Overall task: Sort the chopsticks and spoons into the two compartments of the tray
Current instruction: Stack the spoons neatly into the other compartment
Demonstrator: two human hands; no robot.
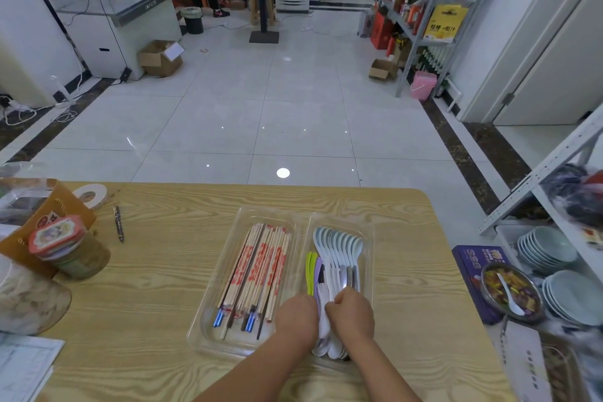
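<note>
The right hand point(350, 310) is gripping white plastic spoons point(326, 348), likely to bunch them neatly. The left hand point(295, 316) is flanking them, its fingers hidden.

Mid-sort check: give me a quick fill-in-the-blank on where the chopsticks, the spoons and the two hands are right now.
1. The chopsticks lie in the tray's ___ compartment.
2. The spoons fill the ___ compartment.
3. The left hand and right hand are both at the tray's ___ end, on the spoons.

Missing words: left; right; near.

Bright overhead light glares on floor tiles point(283, 173); edges warped, seemingly blurred.
</note>
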